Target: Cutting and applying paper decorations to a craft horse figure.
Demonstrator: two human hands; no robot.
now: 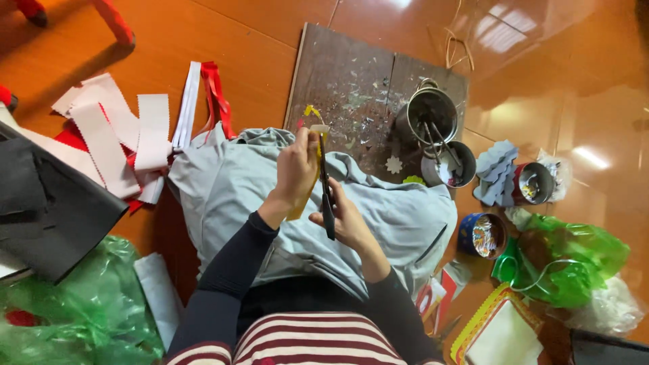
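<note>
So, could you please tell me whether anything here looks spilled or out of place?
Small paper scraps litter the dark wooden board, and pinked white fabric strips lie jumbled on the floor. The left hand holds a yellow strip; the right hand works black scissors.

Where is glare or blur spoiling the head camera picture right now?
Head view: window glare washes the glossy orange floor at upper right; the left hand, right hand and scissors look slightly soft; the wide lens bends the edges; the green plastic bag shines.
</note>
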